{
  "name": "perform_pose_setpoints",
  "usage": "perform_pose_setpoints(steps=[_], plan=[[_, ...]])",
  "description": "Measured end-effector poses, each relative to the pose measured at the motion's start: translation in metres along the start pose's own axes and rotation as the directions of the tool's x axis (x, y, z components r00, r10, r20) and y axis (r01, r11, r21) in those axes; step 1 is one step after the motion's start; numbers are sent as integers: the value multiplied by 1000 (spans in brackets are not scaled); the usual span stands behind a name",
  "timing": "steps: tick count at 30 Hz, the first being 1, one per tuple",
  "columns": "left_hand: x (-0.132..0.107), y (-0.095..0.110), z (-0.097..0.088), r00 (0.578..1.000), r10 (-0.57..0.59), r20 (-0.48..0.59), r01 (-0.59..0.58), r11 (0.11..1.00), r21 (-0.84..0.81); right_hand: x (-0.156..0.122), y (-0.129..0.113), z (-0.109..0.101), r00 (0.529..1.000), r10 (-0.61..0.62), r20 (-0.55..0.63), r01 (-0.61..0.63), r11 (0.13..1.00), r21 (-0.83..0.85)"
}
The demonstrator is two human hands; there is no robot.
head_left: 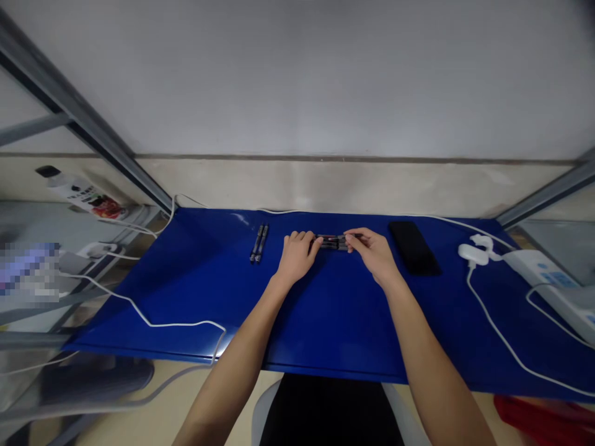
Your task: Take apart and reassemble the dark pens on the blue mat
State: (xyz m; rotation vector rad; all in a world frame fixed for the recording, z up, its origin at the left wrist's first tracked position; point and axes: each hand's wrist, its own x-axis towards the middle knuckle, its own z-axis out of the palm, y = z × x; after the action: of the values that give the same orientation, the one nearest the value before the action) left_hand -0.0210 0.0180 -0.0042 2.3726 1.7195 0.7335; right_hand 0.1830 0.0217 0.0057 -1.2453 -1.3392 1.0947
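Observation:
Several dark pens [332, 243] lie sideways and side by side between my two hands, on the blue tabletop [325, 316]. My left hand [297, 255] is closed at their left ends, the thumb against them and the fingertips partly hidden. At the right ends, my right hand [373, 253] pinches with thumb and fingers; how many pens it grips I cannot tell. Left of my left hand, a pair of dark pens [259, 243] rests lengthwise, close together. A black smartphone [413, 248] lies flat to the right of my right hand.
A white charger [474, 254] with a cable and a white power strip [548, 285] sit at the right. White cable [176, 323] crosses the left front edge. Grey metal posts [106, 130] flank the table, and a bottle [83, 195] stands beyond the left one. A wall rises behind.

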Motion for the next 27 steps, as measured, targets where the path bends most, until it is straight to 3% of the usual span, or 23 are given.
perform_pose_setpoints(steps=[6,14,20,24,27], plan=[[-4,9,-2,992,114,53,-109,990,-87,-4,5,16,988,-39,149,45,998,-42],[-4,10,-6,980,195,46,-189,975,-114,-10,-7,17,996,-43,84,72,919,-388],[-2,6,-5,994,104,18,-103,993,-51,-10,-5,20,981,-139,136,174,941,-291],[-3,7,-8,982,182,43,-176,977,-120,-10,-5,19,984,-141,114,176,885,-431],[-3,7,-7,987,158,28,-155,983,-98,-10,-5,19,984,-131,121,170,889,-425]])
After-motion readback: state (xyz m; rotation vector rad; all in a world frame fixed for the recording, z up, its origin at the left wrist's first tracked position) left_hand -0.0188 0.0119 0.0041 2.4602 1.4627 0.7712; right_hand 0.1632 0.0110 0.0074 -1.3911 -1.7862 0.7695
